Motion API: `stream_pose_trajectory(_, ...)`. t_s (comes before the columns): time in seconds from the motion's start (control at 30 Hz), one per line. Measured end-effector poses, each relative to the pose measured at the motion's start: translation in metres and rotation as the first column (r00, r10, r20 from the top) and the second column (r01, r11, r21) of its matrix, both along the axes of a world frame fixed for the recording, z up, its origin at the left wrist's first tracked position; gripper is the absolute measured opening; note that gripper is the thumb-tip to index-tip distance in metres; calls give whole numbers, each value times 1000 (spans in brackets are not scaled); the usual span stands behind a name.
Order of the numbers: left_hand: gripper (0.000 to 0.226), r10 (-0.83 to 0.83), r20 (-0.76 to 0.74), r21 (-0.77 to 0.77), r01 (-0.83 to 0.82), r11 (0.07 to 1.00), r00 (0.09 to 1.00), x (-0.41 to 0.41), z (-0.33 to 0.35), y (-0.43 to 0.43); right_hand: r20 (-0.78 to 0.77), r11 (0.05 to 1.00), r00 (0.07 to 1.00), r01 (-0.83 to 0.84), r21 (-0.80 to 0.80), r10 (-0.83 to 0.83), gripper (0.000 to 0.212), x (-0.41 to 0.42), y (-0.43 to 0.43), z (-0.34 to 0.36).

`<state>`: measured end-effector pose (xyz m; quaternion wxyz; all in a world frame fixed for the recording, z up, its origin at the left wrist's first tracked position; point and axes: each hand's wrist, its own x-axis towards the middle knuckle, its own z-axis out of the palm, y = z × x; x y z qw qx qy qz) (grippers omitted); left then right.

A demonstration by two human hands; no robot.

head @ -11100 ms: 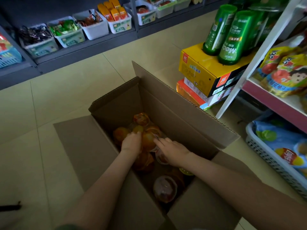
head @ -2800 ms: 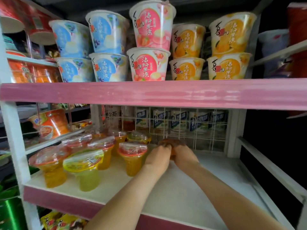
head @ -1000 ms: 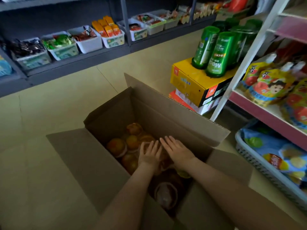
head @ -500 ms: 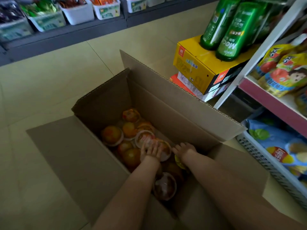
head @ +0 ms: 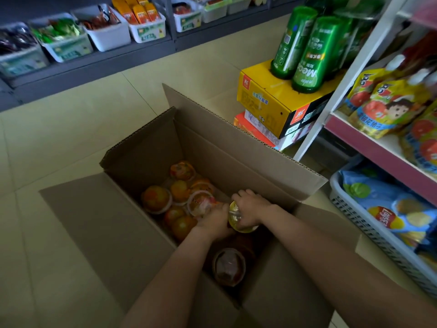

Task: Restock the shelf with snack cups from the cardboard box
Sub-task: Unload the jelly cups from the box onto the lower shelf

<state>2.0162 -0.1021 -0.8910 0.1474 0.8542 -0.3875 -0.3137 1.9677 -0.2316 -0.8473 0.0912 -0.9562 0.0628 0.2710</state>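
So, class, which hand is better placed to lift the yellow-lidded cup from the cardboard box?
Right: the right hand curls over the yellow-lidded cup; the left hand sits beside it, nearer the orange cups.

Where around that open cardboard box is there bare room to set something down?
Bare floor lies left of the cardboard box and beyond it, up to the dark shelf; the box's flat left flap is free. Crowded: the right side, with yellow carton and basket, and inside the box, among snack cups, left hand and right hand.
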Motion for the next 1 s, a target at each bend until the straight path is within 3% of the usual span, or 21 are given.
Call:
stream_pose_trajectory(0.17,87,130,-98,-228,-149,962,987,-2,28,3,159,980,982,76,183,-106,72,2,1,30)
stream_pose_trajectory(0.27,80,172,-33,-349,-173,921,984,3,55,8,301,973,948,34,227,-104,71,3,-1,55)
stream_pose_trajectory(0.43,92,233,79,-531,-157,833,969,7,109,16,601,986,799,-88,139,-14,69,5,3,106)
stream_pose_trajectory(0.53,95,252,222,-595,-74,800,942,9,144,21,731,991,682,-115,74,25,68,5,7,136)
stream_pose_trajectory(0.73,89,261,517,-616,142,775,815,15,220,13,815,974,573,-127,188,-83,74,-4,-7,206)
stream_pose_trajectory(0.87,87,214,509,-661,219,718,834,11,278,-18,851,957,492,-109,268,-183,88,-30,-31,267)
stream_pose_trajectory(1.0,86,244,411,-766,187,616,878,-18,335,-66,907,936,325,-138,324,-266,92,-66,-69,319)
